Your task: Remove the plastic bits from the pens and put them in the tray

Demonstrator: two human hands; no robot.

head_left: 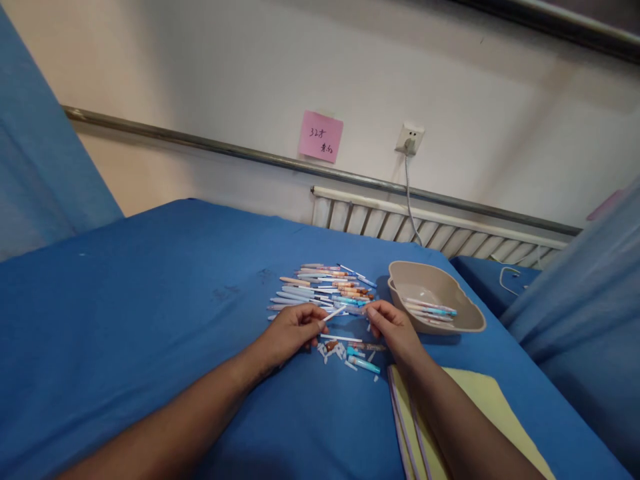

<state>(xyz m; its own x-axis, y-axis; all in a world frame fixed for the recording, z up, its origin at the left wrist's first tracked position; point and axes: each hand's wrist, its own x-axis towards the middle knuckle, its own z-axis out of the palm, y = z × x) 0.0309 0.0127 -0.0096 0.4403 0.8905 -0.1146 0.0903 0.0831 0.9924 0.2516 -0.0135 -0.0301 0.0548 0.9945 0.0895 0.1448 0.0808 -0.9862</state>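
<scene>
Thin white refill (334, 313) pinched in left hand (293, 331) fingers, tip raised toward pen pile (325, 287), mid desk (150, 300). Right hand (395, 328) fingers curled at pile's near edge; grasp cannot tell. Loose pen parts (357, 357) between hands. Beige tray (473, 325) with pens toward right edge. Yellow folder (480, 400) at near edge.

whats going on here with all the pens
A person sits at a blue table with a pile of pens in front of them. The left hand pinches a thin white stick. The right hand is at the pile's edge; whether it grips anything is unclear. Small loose parts lie between the hands, and a few pens sit in a beige tray.
</scene>
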